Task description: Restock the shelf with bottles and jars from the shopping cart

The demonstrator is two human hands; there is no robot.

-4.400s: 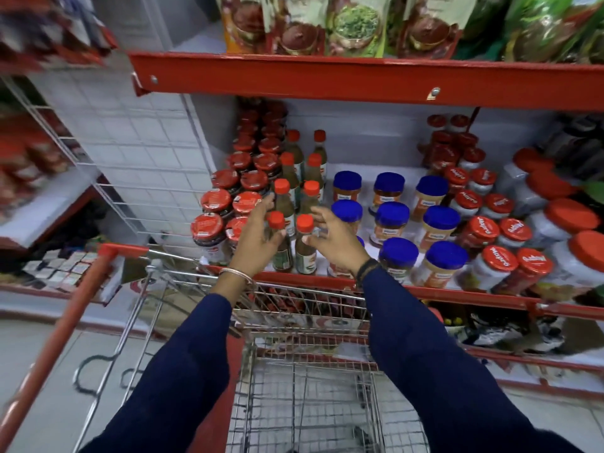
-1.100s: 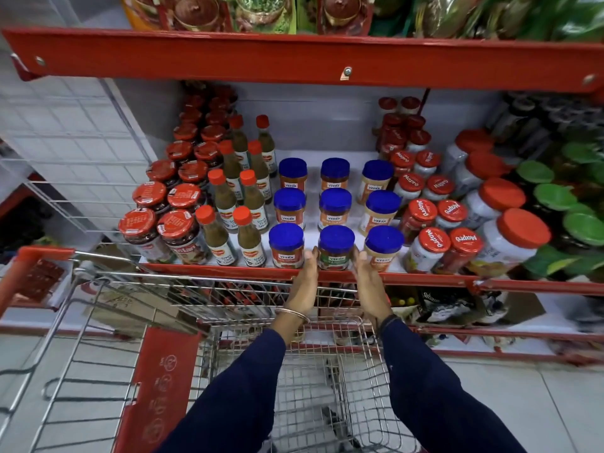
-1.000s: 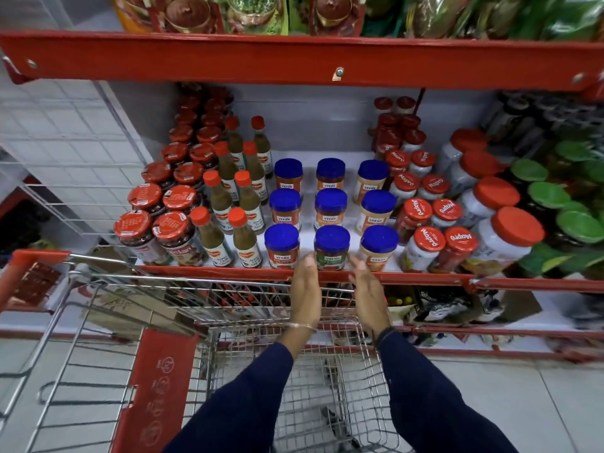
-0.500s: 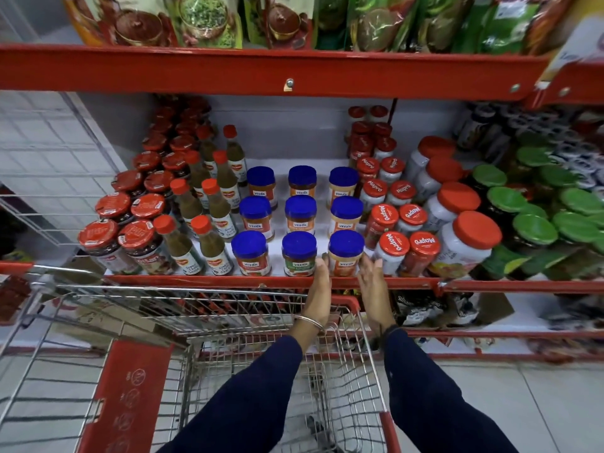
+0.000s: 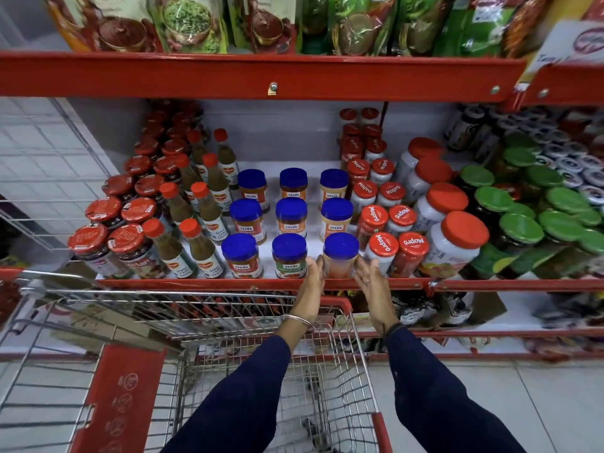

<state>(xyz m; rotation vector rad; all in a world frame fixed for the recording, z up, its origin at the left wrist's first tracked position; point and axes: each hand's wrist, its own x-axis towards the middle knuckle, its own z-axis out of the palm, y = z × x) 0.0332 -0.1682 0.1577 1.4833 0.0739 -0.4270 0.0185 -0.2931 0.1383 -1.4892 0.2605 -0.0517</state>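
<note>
Blue-lidded jars stand in three rows of three on the white shelf (image 5: 196, 284) with a red front edge. My left hand (image 5: 311, 284) and my right hand (image 5: 373, 284) flank the front right blue-lidded jar (image 5: 340, 256), fingers straight, flat against its two sides. The jar stands upright at the shelf's front edge. The wire shopping cart (image 5: 361, 354) with red trim is below my arms, pushed up against the shelving. I cannot see any bottle or jar in the part of the basket that shows.
Green chilli sauce bottles (image 5: 202, 251) and dark red-lidded jars (image 5: 127, 246) fill the shelf's left. Small Mapro jars (image 5: 382, 248), large white jars (image 5: 457, 238) and green-lidded jars (image 5: 519, 227) crowd the right. A red shelf edge (image 5: 261, 76) holding pouches (image 5: 186, 24) overhangs above.
Both hands have shifted right along the front row, from the two-bottle row to the middle blue-lidded jar and now to the right one. The view has panned right.
</note>
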